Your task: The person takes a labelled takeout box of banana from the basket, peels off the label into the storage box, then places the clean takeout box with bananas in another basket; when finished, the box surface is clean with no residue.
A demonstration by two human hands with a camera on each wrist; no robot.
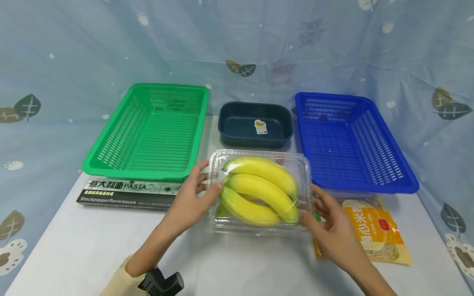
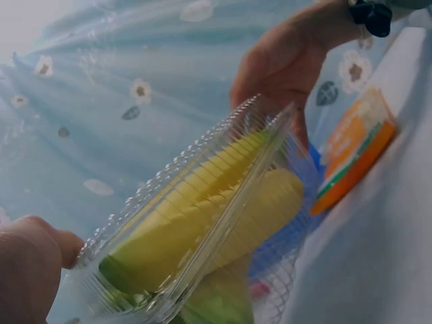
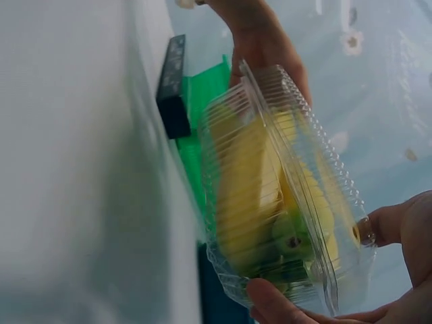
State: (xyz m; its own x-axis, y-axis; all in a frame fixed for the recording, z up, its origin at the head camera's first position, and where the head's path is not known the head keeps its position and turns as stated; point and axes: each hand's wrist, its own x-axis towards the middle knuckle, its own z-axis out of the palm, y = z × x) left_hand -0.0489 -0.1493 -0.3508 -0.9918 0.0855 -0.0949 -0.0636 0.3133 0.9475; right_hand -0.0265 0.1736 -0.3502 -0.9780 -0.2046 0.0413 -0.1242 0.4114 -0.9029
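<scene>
A clear plastic clamshell box (image 1: 259, 153) with several yellow bananas (image 1: 261, 191) inside is held above the white table. My left hand (image 1: 190, 201) grips its left end, thumb on top. At the opposite end, my right hand (image 1: 335, 230) grips it, with the thumb near the lower right corner. The left wrist view shows the box (image 2: 196, 263) tilted, and its lid looks closed. Seen from the right wrist, fingers (image 3: 270, 304) reach under the box and the thumb presses its other side; green banana ends (image 3: 290, 236) face that hand.
Behind stand a green basket (image 1: 166, 139), a dark blue tray (image 1: 255, 142) with a banana sticker, and a blue basket (image 1: 329, 144). A black pasta box (image 1: 126, 199) lies before the green basket. An orange noodle packet (image 1: 381, 230) lies partly behind my right hand.
</scene>
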